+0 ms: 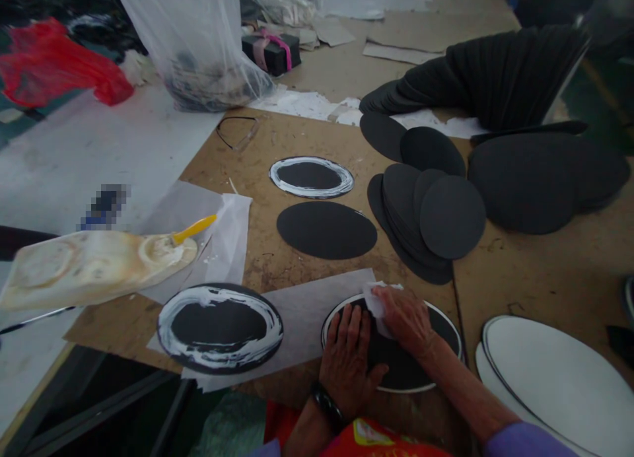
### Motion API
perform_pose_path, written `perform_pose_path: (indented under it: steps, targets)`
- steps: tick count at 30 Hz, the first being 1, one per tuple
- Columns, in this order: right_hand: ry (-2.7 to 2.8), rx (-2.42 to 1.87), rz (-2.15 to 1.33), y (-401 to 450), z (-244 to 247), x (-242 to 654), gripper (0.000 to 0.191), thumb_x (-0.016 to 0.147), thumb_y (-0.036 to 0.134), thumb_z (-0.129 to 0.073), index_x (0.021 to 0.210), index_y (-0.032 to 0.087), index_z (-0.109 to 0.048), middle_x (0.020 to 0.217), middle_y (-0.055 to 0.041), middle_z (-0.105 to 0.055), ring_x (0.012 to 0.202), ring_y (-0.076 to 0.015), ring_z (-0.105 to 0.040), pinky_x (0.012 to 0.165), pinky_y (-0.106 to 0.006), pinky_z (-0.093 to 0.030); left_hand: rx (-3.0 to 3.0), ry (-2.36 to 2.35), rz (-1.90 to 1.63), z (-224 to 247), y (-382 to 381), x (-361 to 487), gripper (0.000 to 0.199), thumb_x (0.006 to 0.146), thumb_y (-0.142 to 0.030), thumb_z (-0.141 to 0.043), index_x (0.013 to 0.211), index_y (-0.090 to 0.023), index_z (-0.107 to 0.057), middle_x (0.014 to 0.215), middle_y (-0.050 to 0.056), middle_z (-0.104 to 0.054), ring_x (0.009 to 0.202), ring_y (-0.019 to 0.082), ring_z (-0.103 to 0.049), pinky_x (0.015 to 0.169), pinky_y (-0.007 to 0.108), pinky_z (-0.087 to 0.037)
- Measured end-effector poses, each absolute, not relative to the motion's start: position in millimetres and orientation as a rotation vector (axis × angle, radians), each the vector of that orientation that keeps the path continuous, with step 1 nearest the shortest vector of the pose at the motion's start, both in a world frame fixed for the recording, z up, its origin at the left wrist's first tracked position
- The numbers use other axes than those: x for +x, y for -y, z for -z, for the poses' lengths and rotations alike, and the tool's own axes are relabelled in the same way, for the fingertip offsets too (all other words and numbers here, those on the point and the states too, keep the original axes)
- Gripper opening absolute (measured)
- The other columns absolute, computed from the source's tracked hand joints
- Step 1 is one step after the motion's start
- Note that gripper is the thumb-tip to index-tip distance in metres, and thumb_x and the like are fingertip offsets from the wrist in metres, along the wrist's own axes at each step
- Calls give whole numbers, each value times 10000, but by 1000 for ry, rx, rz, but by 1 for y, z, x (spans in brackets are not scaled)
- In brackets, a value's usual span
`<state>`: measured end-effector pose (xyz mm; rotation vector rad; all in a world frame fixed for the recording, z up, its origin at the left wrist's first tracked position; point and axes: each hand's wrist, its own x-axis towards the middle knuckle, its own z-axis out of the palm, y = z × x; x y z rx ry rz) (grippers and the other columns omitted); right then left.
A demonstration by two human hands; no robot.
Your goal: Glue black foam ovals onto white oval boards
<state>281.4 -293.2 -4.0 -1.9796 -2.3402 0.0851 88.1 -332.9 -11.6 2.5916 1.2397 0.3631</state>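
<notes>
My left hand, with a dark band at the wrist, lies flat with fingers spread on a black oval that has a white rim. A crumpled white tissue is pinched in my right hand at the oval's upper edge. To the left, a black oval bears a smeared white ring and rests partly on white paper. Farther up lie a smaller white-ringed oval and a plain black oval.
A yellow-handled tool rests on a stained plastic container at left. Black pieces overlap at right, below a fanned black stack. Large white ovals lie lower right. Glasses and a plastic bag are farther back.
</notes>
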Motion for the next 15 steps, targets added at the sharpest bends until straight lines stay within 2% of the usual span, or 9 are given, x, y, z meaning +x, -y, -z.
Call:
perform_pose_path:
  steps: [6,10,13,15]
  targets:
    - [2095,-2149,-226,279,0,289,260,845,103,-383,982,128,-602,830,-132,-673,721,-215,-620,679,-303,-416,2554,-1239,-337,11,332,88,739,801,-589,-454,1364,-128,-330,1403,111,-377,1331,272,-255,1077,430,-231]
    - [1925,-2060,-472,273,1,288,253,799,122,-456,986,201,-607,908,-81,-677,819,-199,-615,747,-285,-421,2547,-1227,-354,11,333,89,716,809,-565,-459,1363,-128,-333,1409,111,-371,1332,275,-258,1082,438,-234]
    - [1644,-2019,-630,267,1,297,202,794,223,-491,967,198,-593,874,-69,-668,749,-198,-606,697,-296,-442,2522,-1236,-352,11,334,89,730,802,-558,-481,1369,-128,-322,1411,116,-367,1331,284,-261,1080,448,-250]
    - [1404,-1969,-718,267,-4,306,236,827,339,-452,956,185,-574,808,-58,-653,674,-191,-594,625,-295,-458,2491,-1233,-359,11,333,89,737,791,-555,-506,1368,-134,-324,1400,117,-381,1322,288,-280,1072,456,-275]
